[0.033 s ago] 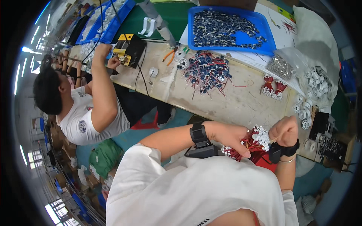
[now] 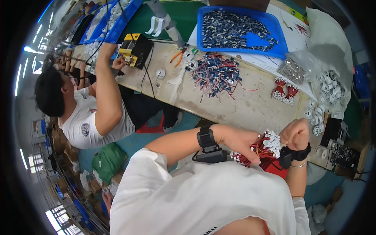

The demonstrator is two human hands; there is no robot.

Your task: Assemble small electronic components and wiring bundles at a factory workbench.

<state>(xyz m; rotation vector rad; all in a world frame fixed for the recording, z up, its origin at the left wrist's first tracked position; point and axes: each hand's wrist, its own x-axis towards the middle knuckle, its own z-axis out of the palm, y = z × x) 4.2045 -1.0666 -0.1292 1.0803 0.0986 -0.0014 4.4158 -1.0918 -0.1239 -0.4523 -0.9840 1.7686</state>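
My left hand point(image 2: 242, 143) is wrapped round a bundle of red wires point(image 2: 254, 156) with small white plug connectors point(image 2: 271, 143) at the ends, held close to my chest. Beside it my right hand point(image 2: 296, 134) is closed, its fingers curled in. A thin yellowish band point(image 2: 288, 141) stretches from those fingers to the bundle; it looks like a rubber band. Two similar tied wire bundles point(image 2: 284, 92) lie on the bench ahead, nearer my right side. The far ends of the held wires are partly hidden by my left hand.
On the bench point(image 2: 223, 113) lie a heap of wired small boards point(image 2: 219, 74), a blue tray point(image 2: 241, 49) of dark parts, a bag of metal pieces point(image 2: 291, 69), white round holders point(image 2: 331, 88) and orange-handled pliers point(image 2: 178, 57). At left a co-worker point(image 2: 94, 105) works by a yellow-black machine point(image 2: 135, 51).
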